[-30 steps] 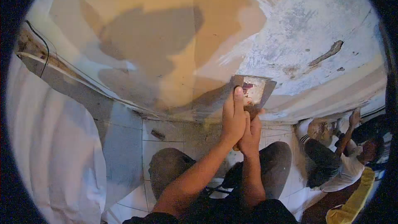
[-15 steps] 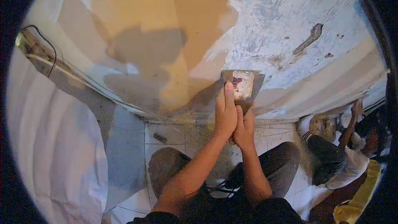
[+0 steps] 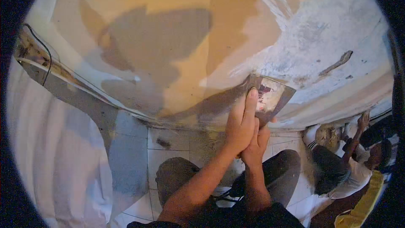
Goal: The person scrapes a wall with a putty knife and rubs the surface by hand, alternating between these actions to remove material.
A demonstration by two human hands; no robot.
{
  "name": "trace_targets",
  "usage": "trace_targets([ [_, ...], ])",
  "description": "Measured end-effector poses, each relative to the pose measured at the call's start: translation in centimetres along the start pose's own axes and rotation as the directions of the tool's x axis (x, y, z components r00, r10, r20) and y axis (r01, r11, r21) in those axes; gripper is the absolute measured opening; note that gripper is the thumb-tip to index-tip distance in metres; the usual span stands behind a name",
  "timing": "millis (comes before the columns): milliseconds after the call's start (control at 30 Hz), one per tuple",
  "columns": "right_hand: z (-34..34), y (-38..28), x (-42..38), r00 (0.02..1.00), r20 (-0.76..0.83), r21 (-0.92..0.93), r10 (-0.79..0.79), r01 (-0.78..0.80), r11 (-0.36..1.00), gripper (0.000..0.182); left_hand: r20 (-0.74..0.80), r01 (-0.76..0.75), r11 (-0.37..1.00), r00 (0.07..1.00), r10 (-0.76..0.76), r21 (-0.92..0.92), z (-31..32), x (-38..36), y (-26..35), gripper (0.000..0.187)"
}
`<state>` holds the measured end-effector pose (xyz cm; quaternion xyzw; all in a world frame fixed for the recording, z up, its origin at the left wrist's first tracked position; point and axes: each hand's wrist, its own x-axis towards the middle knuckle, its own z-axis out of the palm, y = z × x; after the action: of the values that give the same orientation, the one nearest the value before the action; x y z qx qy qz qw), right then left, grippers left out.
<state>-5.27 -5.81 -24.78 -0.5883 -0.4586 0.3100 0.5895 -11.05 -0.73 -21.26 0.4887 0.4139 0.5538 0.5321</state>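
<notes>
A wide-bladed scraper (image 3: 285, 97) with a worn pale label is pressed against the lower wall (image 3: 240, 12), its blade tilted to the right. My left hand (image 3: 241, 128) is closed around the scraper's lower part, its thumb stretched up along the blade. Closed beside it and lower down, my right hand (image 3: 257, 145) grips the same tool; the handle is mostly hidden by both hands. The blade's upper edge lies at the border between tan paint and a bare whitish patch (image 3: 306, 46). A long gouge (image 3: 337, 63) runs through that patch.
At the right, another person (image 3: 352, 173) sits by the wall with a hand against it. A pale draped sheet (image 3: 59, 152) covers the left side. A dark cable (image 3: 49, 55) hangs at the upper left. Small dark debris (image 3: 163, 143) lies on the tiled floor.
The view has shifted, so the wall patch and gouge appear farther right. The scraper has turned clockwise, with both hands still gripping it. Its blade stays near the same paint border.
</notes>
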Motion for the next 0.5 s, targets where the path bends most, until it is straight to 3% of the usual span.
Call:
trace_targets([
  [67, -0.2, 1.4, 0.2, 0.998, 0.006, -0.005, -0.061, 0.061, 0.998, 0.033, -0.007, -0.037, 0.999, 0.999, 0.037, 0.001, -0.1, -0.1, 0.1, 0.044],
  [167, -0.4, 1.1, 0.0, 0.998, 0.053, 0.06, 0.02, -0.023, 0.998, 0.034, 0.044, -0.018, 1.0, 0.999, 0.017, 0.014, -0.2, -0.2, -1.0, 0.045],
  [267, -1.0, 2.4, -0.1, 0.999, 0.048, 0.038, -0.02, 0.018, 0.999, 0.034, -0.042, -0.036, 0.997, 0.999, 0.033, -0.064, 0.7, -0.7, -2.4, 0.047],
  [467, -1.5, 3.0, -0.2, 0.996, 0.076, -0.035, -0.047, 0.05, 0.998, 0.034, -0.004, 0.097, 0.986, 0.995, -0.098, -0.138, 1.0, -1.0, -2.4, 0.048],
  [500, -1.4, 3.6, -0.6, 1.0, 0.019, -0.015, -0.021, 0.021, 1.0, 0.034, -0.049, 0.096, 0.995, 0.994, -0.096, -0.019, 1.1, -1.4, -1.8, 0.047],
])
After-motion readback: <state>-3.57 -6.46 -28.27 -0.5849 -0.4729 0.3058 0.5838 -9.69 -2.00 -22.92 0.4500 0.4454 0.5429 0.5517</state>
